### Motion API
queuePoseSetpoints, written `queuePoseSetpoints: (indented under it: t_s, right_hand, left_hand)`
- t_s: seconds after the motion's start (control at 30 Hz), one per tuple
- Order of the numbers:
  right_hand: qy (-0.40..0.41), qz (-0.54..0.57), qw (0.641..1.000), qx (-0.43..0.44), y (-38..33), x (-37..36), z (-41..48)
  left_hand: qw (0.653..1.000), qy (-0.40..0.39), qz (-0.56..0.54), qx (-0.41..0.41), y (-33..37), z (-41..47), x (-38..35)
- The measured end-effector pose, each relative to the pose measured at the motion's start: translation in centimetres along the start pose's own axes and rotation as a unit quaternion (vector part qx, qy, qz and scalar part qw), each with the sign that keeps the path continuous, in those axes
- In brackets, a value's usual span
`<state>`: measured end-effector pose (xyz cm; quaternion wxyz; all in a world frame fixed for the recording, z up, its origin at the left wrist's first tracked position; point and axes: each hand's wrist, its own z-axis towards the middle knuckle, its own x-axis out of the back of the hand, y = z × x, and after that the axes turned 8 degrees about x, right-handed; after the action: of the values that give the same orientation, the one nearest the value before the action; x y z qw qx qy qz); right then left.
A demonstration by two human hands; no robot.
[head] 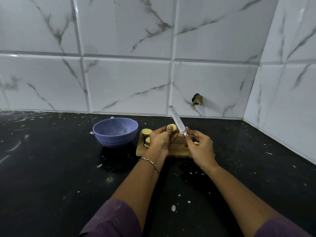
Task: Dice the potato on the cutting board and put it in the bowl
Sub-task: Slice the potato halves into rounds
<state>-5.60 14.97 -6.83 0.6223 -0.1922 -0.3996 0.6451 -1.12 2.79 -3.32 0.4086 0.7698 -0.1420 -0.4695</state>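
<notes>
Pale-yellow potato piece [172, 127] pinched in left hand [161, 139], lifted above wooden cutting board [177, 148], just left of knife [176, 120] blade. Right hand [200, 146] grasps knife handle; blade tilted up toward tiled wall [128, 79]. Three more potato bits on board: two [146, 132] at left end, one partly hidden behind right hand. Blue bowl [115, 132] just beside board's left edge. Black counter [51, 159] open left and right; wall corner at right. One knife, one bowl, one board.

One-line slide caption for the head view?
Left hand holds a potato piece over the cutting board; right hand holds knife.
</notes>
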Motion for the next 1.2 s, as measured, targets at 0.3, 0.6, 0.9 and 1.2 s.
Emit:
queuePoseSetpoints:
  t_s: [0.3, 0.6, 0.9, 1.2]
  right_hand:
    - [0.013, 0.017, 1.0, 0.015, -1.8, -0.8, -1.0]
    - [0.015, 0.011, 0.999, 0.034, -2.6, -1.0, -1.6]
    - [0.032, -0.081, 0.994, 0.062, -3.4, -0.8, -1.6]
    - [0.012, -0.08, 0.994, 0.074, -3.0, -1.0, -1.6]
  left_hand:
    - [0.999, 0.027, -0.039, -0.02, 0.0, 0.2, -0.3]
    - [0.998, 0.03, -0.056, -0.018, 0.5, 0.5, -0.1]
    - [1.0, 0.012, -0.027, -0.008, 0.3, 0.3, -0.3]
    - [1.0, 0.014, 0.001, -0.001, -0.2, 0.0, -0.4]
